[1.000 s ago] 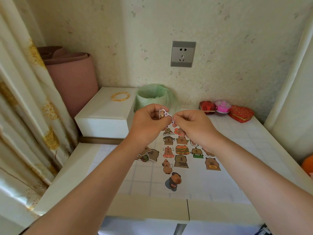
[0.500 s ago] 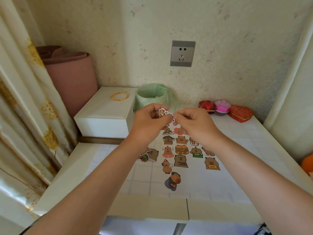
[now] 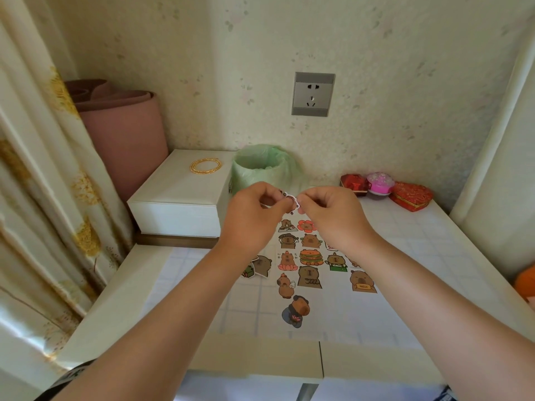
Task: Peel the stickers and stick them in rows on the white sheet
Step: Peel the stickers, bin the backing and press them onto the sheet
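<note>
**Sticker pinched between both hands above the sheet**

Beyond the hands, a green-lined bin (image 3: 260, 169) stands at 12 o'clock, a white box (image 3: 185, 198) at 10 and red boxes (image 3: 411, 195) at 2. The hands hide part of the far rows of stuck stickers (image 3: 310, 257) on the sheet (image 3: 347, 314). Both forearms reach forward. The left hand (image 3: 252, 218) and right hand (image 3: 333, 215) are raised, fingers curled, each pinching one end of the sticker (image 3: 291, 198). It is held above the sheet's far edge. Its long axis runs roughly 10 to 4 o'clock, and its face is mostly hidden.
</note>
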Available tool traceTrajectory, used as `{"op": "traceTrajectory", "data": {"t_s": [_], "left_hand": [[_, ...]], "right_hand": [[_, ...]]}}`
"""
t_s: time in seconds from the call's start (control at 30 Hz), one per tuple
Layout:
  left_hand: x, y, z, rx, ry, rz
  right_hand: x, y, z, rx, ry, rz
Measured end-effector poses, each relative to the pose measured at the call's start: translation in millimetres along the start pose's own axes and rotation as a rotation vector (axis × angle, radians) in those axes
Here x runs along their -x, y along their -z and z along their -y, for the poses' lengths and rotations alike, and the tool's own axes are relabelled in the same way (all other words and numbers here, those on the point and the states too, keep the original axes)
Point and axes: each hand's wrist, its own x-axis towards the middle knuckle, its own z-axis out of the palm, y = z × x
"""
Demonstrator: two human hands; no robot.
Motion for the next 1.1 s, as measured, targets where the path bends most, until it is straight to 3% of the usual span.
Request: {"op": "traceTrajectory", "data": {"t_s": [0.1,0.3,0.63,0.83,1.1], "left_hand": [[2.3,0.5,-4.3,0.183,0.125,0.078],[1.6,7.1,-2.1,0.258,0.215,0.073],[0.6,21.9,1.7,0.615,0.385,0.172],[1.5,22.2,0.9,0.594,0.364,0.183],[0.8,18.6,0.4,0.499,0.339,0.146]], "right_hand": [[-0.1,-1.5,-0.2,0.093,0.071,-0.016],[0.6,-10.1,1.9,0.206,0.152,-0.02],[1.7,-19.2,9.3,-0.017,0.051,-0.042],[3.4,-22.6,11.9,-0.031,0.038,-0.096],[1.8,-14.1,11.3,-0.139,-0.05,-0.013]]}}
